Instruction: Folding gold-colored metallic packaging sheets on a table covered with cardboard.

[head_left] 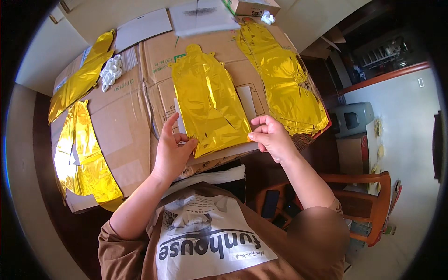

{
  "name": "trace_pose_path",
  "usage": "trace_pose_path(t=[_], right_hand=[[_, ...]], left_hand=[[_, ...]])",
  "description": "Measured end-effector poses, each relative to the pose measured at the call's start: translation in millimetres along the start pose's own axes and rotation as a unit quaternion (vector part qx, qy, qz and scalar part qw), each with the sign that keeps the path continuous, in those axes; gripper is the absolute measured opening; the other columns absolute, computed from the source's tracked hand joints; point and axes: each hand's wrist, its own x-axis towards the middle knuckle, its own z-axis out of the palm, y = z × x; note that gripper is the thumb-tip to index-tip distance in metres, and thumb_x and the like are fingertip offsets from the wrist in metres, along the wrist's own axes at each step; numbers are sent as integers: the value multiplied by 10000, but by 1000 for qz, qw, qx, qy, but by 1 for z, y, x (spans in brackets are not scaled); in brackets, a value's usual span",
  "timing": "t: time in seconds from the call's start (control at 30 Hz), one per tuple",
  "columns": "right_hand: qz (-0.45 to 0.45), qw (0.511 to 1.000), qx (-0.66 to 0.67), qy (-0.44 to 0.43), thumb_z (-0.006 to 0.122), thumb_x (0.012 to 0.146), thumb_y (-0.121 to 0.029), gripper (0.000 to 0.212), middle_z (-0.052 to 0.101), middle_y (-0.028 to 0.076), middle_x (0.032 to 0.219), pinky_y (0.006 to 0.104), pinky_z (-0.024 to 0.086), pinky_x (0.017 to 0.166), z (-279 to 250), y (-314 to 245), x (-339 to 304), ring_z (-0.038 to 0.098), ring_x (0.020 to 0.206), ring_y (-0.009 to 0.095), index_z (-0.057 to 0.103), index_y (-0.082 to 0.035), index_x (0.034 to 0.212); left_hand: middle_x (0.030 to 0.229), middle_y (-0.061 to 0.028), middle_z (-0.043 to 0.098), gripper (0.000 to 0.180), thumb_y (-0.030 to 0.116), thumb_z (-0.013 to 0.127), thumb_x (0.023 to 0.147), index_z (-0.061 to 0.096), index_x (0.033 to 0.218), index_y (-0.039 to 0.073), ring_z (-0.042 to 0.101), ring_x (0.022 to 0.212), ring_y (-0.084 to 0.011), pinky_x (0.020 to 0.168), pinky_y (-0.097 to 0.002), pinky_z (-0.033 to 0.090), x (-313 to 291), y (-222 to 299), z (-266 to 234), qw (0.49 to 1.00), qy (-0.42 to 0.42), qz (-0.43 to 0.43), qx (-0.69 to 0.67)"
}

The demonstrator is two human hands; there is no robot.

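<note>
A flat, uninflated gold foil balloon [210, 98] lies in front of me on a cardboard sheet [123, 126], over pale paper that shows at its sides. My left hand [172, 149] is closed in a pinch at its near left corner, thumb and fingertips on the foil. At the near right corner my right hand [273, 137] pinches the edge between thumb and forefinger, with the other fingers curled. The balloon's narrow tabbed end points away from me. Wrinkles cross its shiny surface.
More flat gold foil balloons lie around: a stack [280, 74] at right, one [86, 154] at near left, another [84, 79] at far left. A white ribbon bundle [112, 72] sits beside the last. A cardboard box [254, 7] stands behind; a wooden chair [359, 200] is at right.
</note>
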Motion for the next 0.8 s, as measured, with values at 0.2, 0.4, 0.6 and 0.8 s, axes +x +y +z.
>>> trace_pose_path(t=[0.2, 0.4, 0.6, 0.8], right_hand=[[-24, 999, -27, 13, 690, 907, 17, 316, 644, 43, 830, 223, 426, 487, 2, 6, 0, 532, 552, 77, 528, 1, 1177], [-49, 998, -28, 26, 684, 892, 31, 250, 639, 50, 800, 248, 444, 480, 2, 12, 4, 551, 550, 90, 510, 6, 1070], [-68, 994, -72, 50, 684, 888, 35, 243, 637, 55, 815, 258, 477, 489, 7, 13, 4, 577, 586, 96, 509, -1, 1053], [-71, 988, -110, 84, 713, 864, 16, 251, 640, 55, 835, 271, 518, 518, 9, 14, 2, 603, 626, 116, 539, -8, 1044]], left_hand=[[860, -91, 709, 812, -10, 693, 907, 224, 1570, 1, 662, 702, -115, 604, -248, 526, 0, 3, 0, 1000, -3, -5, 15], [844, -92, 705, 829, -4, 702, 899, 216, 1571, -1, 659, 682, -114, 592, -253, 524, 0, 5, -2, 1000, -3, -1, 24], [898, -108, 696, 720, 65, 730, 883, 353, 1492, -6, 674, 743, -220, 655, -349, 552, -1, 17, -7, 973, 36, 99, 207], [1027, -119, 670, 326, 77, 737, 786, 690, 1107, 46, 651, 997, -308, 887, -416, 518, 28, 20, 11, 746, -67, 556, 361]])
